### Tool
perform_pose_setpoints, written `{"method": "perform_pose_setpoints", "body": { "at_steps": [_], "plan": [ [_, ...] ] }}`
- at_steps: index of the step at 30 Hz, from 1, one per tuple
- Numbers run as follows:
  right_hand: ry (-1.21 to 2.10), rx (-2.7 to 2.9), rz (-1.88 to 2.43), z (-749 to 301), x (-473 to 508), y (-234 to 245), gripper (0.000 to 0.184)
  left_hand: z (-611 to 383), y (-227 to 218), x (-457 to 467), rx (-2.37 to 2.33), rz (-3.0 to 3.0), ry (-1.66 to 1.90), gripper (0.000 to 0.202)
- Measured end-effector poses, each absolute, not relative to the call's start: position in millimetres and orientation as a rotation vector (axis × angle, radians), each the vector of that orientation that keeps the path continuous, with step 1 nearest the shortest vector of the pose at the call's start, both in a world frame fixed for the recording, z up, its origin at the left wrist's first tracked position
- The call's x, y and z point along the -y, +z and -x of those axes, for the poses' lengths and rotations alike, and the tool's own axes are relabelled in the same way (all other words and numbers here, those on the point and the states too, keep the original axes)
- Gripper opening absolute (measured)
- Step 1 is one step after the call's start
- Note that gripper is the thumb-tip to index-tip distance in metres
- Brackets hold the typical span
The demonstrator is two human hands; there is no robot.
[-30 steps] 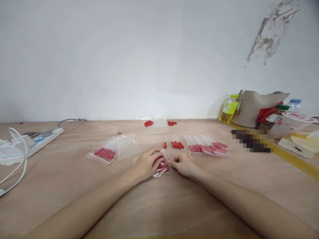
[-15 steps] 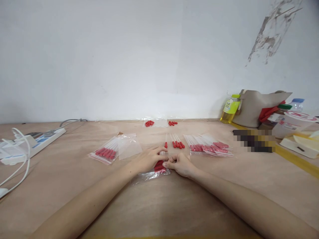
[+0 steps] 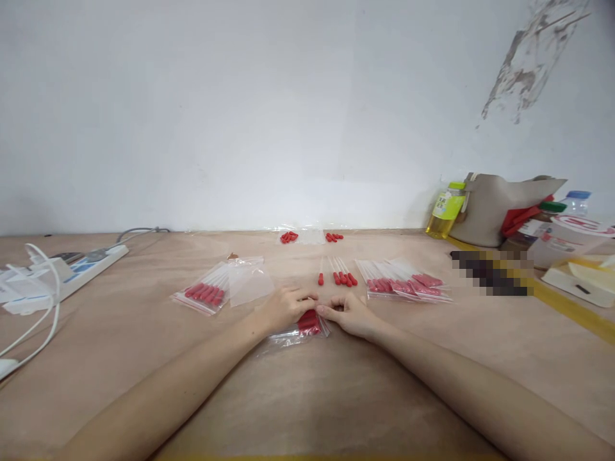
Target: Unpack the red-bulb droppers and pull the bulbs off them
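My left hand [image 3: 289, 307] and my right hand [image 3: 350, 314] meet at the middle of the table with fingertips pinched together. What they pinch is too small and covered to make out. Just under my fingers lies a clear plastic bag [image 3: 288, 335] with red rubber bulbs [image 3: 309, 323] in or on it; my left hand partly hides it. Beyond my hands lie a single dropper [image 3: 321, 278] with a red bulb and thin pale stem, and a small row of similar droppers [image 3: 343, 278].
Bagged droppers lie to the left [image 3: 205, 294] and right [image 3: 398, 285]; an empty-looking clear bag [image 3: 250, 282] overlaps the left ones. Loose red bulbs [image 3: 289, 237] sit by the wall. A power strip [image 3: 96, 269] is far left; a bottle [image 3: 446, 210] and grey bag [image 3: 485, 208] stand right.
My left fingers have lowered and drawn in towards my right fingertips, uncovering the single dropper's bulb. My right hand stays in nearly the same place.
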State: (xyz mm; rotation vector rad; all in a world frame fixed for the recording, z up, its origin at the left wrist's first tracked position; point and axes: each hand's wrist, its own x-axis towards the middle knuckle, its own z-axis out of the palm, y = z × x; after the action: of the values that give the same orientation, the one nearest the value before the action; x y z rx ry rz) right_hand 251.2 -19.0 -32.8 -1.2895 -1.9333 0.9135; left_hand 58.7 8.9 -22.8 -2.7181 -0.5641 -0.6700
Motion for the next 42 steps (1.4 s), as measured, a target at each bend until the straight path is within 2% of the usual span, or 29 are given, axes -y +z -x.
{"method": "perform_pose_setpoints", "body": {
  "at_steps": [5, 15, 19, 23, 27, 34, 42],
  "plan": [
    [0.944, 1.935, 1.294, -251.5, 16.8, -34.7, 0.028, -60.7, -20.4, -7.8, 0.588, 2.756, -0.670, 0.022],
    [0.893, 1.986, 1.288, -251.9, 14.2, -38.9, 0.027, -58.2, -17.8, -9.5, 0.569, 2.780, -0.580, 0.022],
    [0.614, 1.990, 1.162, -255.5, 17.3, -42.2, 0.014, -58.2, -19.9, -9.5, 0.557, 2.731, -0.627, 0.022],
    [0.174, 2.166, 0.908, -260.8, 23.0, -36.6, 0.013, -59.3, -20.7, -8.8, 0.553, 2.707, -0.737, 0.023],
    [-0.121, 2.280, 0.749, -261.8, 23.7, -34.0, 0.010, -60.6, -19.3, -7.3, 0.570, 2.728, -0.727, 0.024],
    [-0.255, 2.225, 0.752, -261.8, 20.6, -36.4, 0.006, -60.7, -17.5, -6.2, 0.600, 2.753, -0.700, 0.025],
    [-0.427, 2.240, 0.663, -262.9, 16.9, -36.9, 0.015, -60.9, -17.3, -6.3, 0.654, 2.783, -0.658, 0.021]
  ]
}}
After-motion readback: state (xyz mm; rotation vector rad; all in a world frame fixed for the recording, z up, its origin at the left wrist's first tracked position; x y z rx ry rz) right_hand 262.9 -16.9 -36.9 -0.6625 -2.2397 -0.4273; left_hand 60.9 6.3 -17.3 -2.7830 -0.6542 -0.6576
